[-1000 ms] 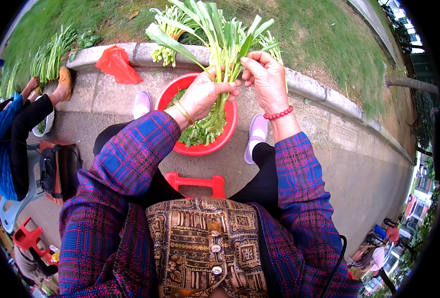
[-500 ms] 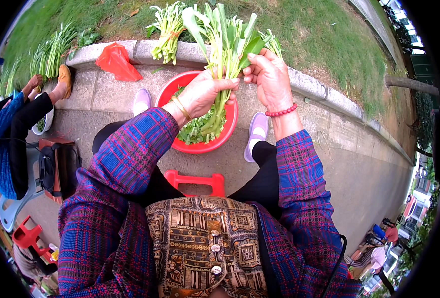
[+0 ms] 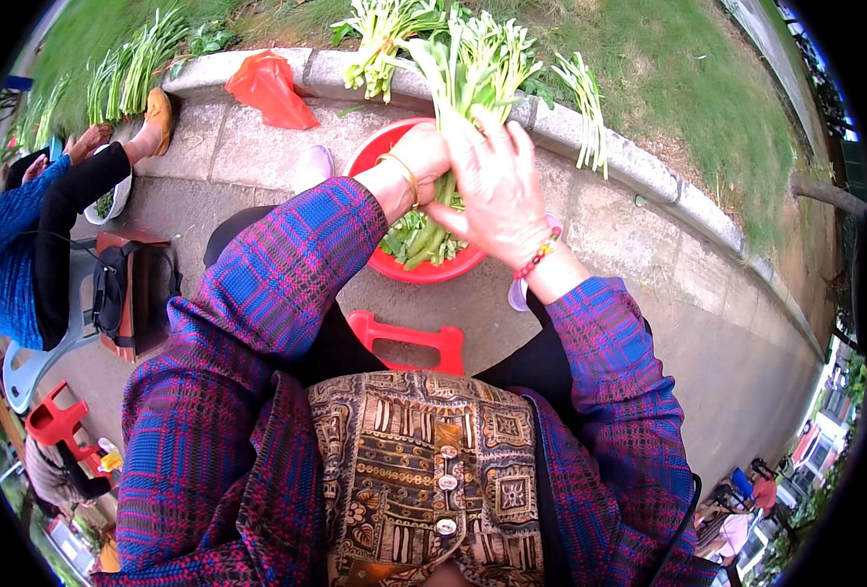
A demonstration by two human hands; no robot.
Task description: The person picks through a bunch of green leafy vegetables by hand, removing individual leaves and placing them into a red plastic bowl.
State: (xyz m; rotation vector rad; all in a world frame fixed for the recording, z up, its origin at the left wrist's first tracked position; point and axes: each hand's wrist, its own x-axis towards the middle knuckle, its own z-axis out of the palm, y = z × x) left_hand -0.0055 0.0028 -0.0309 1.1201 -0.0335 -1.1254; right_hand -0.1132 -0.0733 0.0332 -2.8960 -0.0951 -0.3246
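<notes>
My left hand (image 3: 417, 161) is closed round the stems of a bunch of leafy green vegetables (image 3: 475, 68), whose leaves point away from me. My right hand (image 3: 500, 191) lies over the same bunch from the right, fingers stretched along the stalks and thumb apart, near the left fingers. Thick stem ends show below the hands, above a red basin (image 3: 432, 278). Torn green leaves and stem pieces (image 3: 416, 235) lie in the basin. Part of the bunch and the left fingertips are hidden behind my right hand.
Another bunch of greens (image 3: 380, 54), a red plastic bag (image 3: 272, 90) and thin stalks (image 3: 587, 112) lie along the stone curb (image 3: 639, 176). A red stool (image 3: 409, 344) is near my knees. At left sits a person in blue (image 3: 13, 264), beside a dark bag (image 3: 125, 298).
My right hand has gone from pinching a leaf at the bunch's right side to lying flat over the stalks. Thin stalks now show on the curb at right. The view has shifted slightly.
</notes>
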